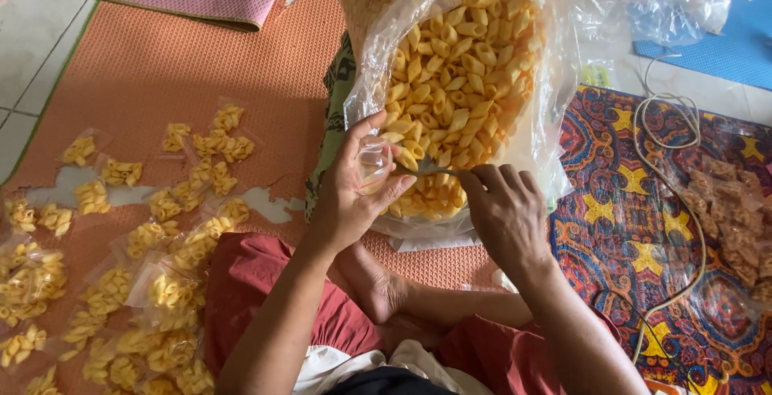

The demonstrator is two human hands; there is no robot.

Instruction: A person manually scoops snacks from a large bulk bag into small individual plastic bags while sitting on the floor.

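The left hand [354,194] grips a small clear plastic pouch [374,163] open at the near rim of the large clear bag of yellow shell-shaped snacks [458,81]. The right hand [503,210] clasps a metal spoon [426,170], scooping. Likely filling; tipping needs a level spoon.

Small clear pouch [374,163] held open over yellow snacks [450,81].

Snacks [454,81]: yellow-orange, in clear big bag [555,57]. Small packets [173,290]: clear, same yellow. Mat [161,65]: orange, fine ribbed texture. Rug [635,234]: dark blue-red, yellow stars. Skirt [249,282]: dark red. Cord [683,194]: off-white.
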